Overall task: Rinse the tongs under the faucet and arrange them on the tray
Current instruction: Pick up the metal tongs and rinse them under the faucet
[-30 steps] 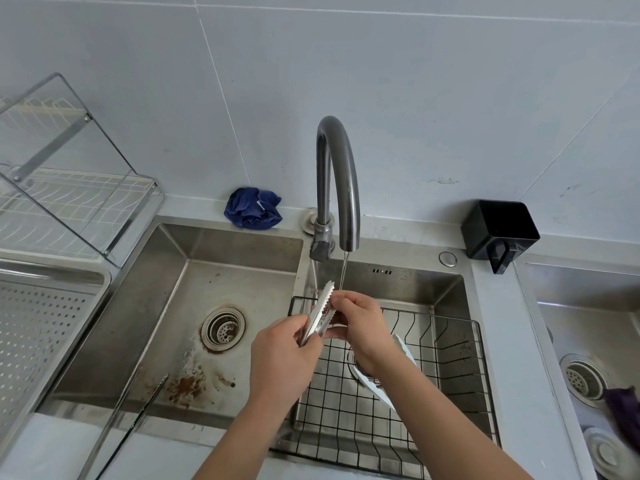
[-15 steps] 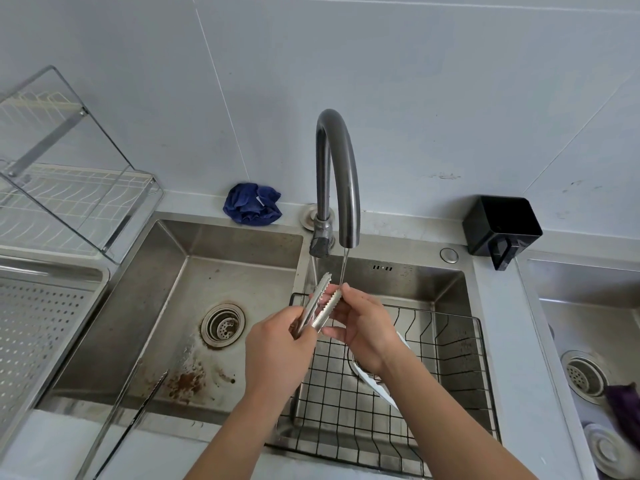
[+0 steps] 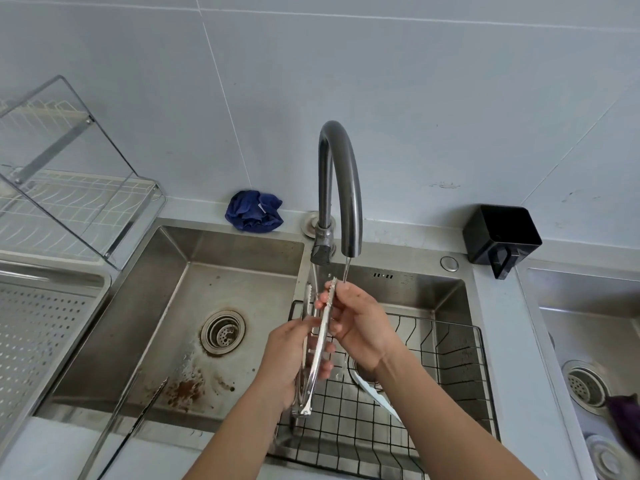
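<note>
Silver metal tongs [image 3: 320, 344] stand nearly upright above the sink divider, toothed tips up, just left of the thin stream from the dark curved faucet [image 3: 341, 181]. My left hand [image 3: 294, 365] grips their lower half near the hinge. My right hand [image 3: 360, 323] pinches the right arm close to its tip, with the water falling onto that hand. A second, darker pair of tongs [image 3: 138, 420] leans on the left basin's front wall. The perforated steel tray [image 3: 38, 327] lies at far left.
A black wire basket [image 3: 450, 368] fills the right basin, with a white item [image 3: 374, 393] in it. A blue cloth [image 3: 254, 211] lies behind the left basin [image 3: 207, 289]. A black cup [image 3: 502, 233] stands at back right. A clear dish rack [image 3: 69, 188] stands over the tray. Another sink [image 3: 588, 341] is at right.
My left hand has slid down the tongs toward the hinge, so more of their length shows. The tongs now stand more upright, and my right hand still holds the upper end.
</note>
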The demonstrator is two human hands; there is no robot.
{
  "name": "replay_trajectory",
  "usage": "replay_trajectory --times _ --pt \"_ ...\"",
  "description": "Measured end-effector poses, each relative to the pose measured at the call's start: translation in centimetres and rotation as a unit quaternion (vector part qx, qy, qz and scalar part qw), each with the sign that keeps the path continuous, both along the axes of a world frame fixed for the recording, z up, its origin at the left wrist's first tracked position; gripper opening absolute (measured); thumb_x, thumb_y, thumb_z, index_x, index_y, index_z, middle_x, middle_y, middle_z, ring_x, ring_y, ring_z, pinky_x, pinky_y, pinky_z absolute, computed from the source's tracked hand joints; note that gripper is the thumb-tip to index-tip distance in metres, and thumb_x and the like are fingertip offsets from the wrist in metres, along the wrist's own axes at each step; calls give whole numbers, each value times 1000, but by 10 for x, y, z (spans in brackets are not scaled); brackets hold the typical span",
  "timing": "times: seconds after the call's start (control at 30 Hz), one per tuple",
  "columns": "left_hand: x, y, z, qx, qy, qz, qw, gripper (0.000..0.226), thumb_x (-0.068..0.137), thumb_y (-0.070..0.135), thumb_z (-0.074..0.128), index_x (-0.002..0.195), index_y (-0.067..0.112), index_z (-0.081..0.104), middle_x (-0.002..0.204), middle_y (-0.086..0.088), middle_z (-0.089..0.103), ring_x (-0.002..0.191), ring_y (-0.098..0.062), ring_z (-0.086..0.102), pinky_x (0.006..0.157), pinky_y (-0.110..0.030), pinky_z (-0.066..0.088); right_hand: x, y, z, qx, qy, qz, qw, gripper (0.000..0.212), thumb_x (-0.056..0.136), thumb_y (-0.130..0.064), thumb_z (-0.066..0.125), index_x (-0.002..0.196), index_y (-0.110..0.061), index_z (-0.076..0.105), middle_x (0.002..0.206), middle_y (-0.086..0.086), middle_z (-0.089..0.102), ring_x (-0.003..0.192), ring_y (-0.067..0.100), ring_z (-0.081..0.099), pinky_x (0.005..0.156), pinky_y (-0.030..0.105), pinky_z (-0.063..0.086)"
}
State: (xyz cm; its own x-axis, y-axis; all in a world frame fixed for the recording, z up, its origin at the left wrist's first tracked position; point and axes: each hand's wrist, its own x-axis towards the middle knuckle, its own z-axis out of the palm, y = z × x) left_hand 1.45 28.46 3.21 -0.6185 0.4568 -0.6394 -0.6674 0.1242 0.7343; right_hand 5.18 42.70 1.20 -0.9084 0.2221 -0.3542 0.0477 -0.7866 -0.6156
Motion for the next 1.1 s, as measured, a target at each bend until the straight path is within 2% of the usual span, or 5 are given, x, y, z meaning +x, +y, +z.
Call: replay_trajectory --times 0.27,0.4,0.63,0.87,1.1 --pt "-5 25 -1 -64 25 -40 997 54 98 55 55 72 9 67 56 -14 59 38 -21 48 37 -24 39 -3 -9 4 146 -52 -40 987 31 101 -37 64 82 -14 66 76 9 65 49 19 50 38 25 37" --pt "-9 35 -5 -85 15 -13 996 43 104 28 44 70 8 61 51 -7 55 36 -17 44 35 -23 34 1 -12 4 218 -47 -13 975 15 83 -14 78 95 -9 69 78 12 67 45 20 51 42 26 44" --pt "-8 40 -15 -16 -20 -37 999 44 97 47 55 79 11 71 60 -10 61 45 -19 53 40 -27 42 -9 3 15 341 -96 -43 934 41 109 -39 48 87 -9 66 62 7 66 52 16 59 50 26 49" --pt "-16 40 -18 35 -37 39 998 34 96 44 60 88 19 83 95 -6 77 86 -21 74 71 -34 57 7 -17 4 303 -24 -12 953 8 97 -22 63 91 -17 66 70 2 64 68 14 61 67 25 53" --pt "2 56 -11 191 -98 67 974 54 98 62 41 122 26 72 122 -5 74 118 -20 68 103 -44 49 -8 2 16 532 -110 -41 839 45 109 -45 42 84 -16 65 62 -5 60 61 15 58 63 40 50"
